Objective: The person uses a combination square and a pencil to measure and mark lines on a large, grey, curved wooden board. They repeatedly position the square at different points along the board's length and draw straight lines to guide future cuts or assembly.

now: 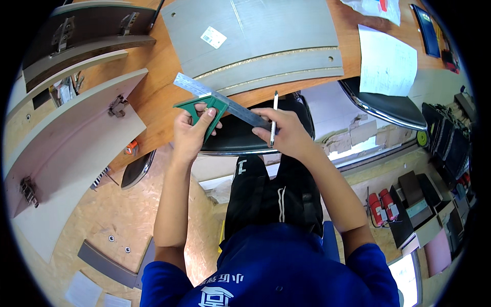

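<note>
Both hands hold a combination square, raised in front of me near the table's front edge. My left hand (193, 130) is closed around its green head (215, 105), thumb on top. The steel blade (236, 108) slants from upper left down to the right, and my right hand (286, 130) grips its lower end. A white pencil or pen (274, 115) with a dark tip also sits between the right fingers, pointing away from me. Just beyond lies a grey board (255, 36) with a groove along it and a white label (213, 37).
White panels with metal hinges (118, 106) stand at the left. A written paper sheet (387, 61) overhangs the wooden table (148, 120) at right, above a black chair (378, 105). Another black chair (240, 135) is under my hands. Red fire extinguishers (377, 209) stand at lower right.
</note>
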A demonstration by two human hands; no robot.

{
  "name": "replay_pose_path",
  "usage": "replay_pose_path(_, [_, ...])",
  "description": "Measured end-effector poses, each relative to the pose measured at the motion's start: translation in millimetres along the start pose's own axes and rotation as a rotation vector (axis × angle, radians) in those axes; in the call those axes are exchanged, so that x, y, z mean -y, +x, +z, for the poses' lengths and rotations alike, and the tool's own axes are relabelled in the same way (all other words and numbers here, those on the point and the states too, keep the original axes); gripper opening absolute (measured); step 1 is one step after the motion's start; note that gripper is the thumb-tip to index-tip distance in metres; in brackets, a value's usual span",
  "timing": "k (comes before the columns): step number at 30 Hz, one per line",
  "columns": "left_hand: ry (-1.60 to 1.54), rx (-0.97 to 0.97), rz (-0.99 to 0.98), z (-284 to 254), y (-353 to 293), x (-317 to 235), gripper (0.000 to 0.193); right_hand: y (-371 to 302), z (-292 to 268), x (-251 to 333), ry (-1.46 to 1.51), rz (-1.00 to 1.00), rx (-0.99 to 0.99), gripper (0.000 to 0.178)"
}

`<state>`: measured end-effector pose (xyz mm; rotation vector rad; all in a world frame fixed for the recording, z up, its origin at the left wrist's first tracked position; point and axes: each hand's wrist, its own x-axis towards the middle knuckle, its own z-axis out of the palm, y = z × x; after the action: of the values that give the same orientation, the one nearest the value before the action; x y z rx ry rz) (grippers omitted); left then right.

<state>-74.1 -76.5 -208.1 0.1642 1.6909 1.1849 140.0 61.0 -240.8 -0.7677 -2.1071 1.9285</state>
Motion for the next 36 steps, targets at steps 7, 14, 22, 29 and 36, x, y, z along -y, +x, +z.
replay_pose_path(7, [-0.068,-0.010,-0.019,14.7,-18.2,24.4,0.018,8.8,-1.1,11.1,0.124,0.001,0.126,0.050])
replay_pose_path(14, [-0.209,-0.132,0.037,6.5,-24.4,18.6,0.015,2.0,-33.6,8.9,0.338,0.273,0.218,0.027])
replay_pose_path(22, [-0.150,-0.205,0.097,23.2,-68.1,-9.4,0.015,-3.4,-37.2,67.9,0.090,0.144,0.185,0.017])
replay_pose_path(29, [-0.217,-0.120,0.165,16.9,-149.9,-83.2,0.017,-9.3,-49.1,190.4,-0.044,-0.061,0.297,0.020])
replay_pose_path(36, [-0.219,-0.066,0.311,-15.4,-200.8,-101.1,0.014,-13.8,-4.5,271.2,-0.282,-0.222,0.369,0.026])
